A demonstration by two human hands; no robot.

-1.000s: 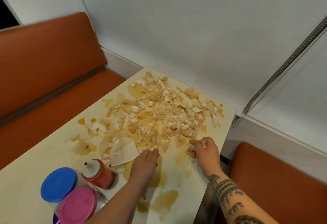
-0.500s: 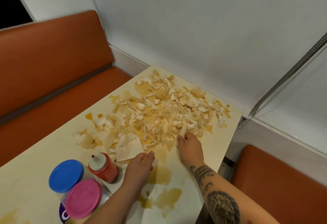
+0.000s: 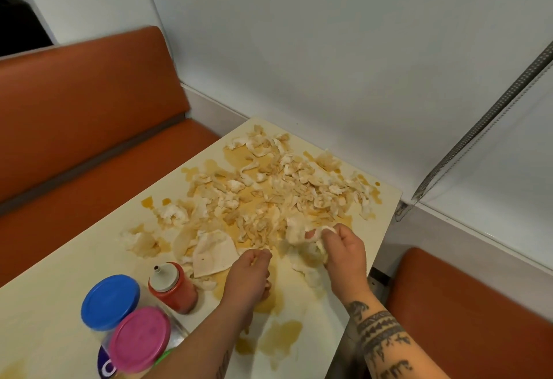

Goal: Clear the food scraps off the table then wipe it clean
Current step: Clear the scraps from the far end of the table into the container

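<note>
Now | right hand (image 3: 344, 254) gripping scraps (image 3: 269, 196) | left hand (image 3: 248, 274) just beside pile

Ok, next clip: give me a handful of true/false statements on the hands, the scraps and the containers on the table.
1. The right hand is closed on a clump of pale scraps. True.
2. The left hand holds a cloth. False: no cloth is in view, and its fingers are curled at the near edge of the scrap pile.
3. The red squeeze bottle lies on its side. False: it stands upright.
4. The two jars have a blue lid and a pink lid. True.
5. The table has been wiped clean. False: brownish liquid stains and scraps cover it.
</note>
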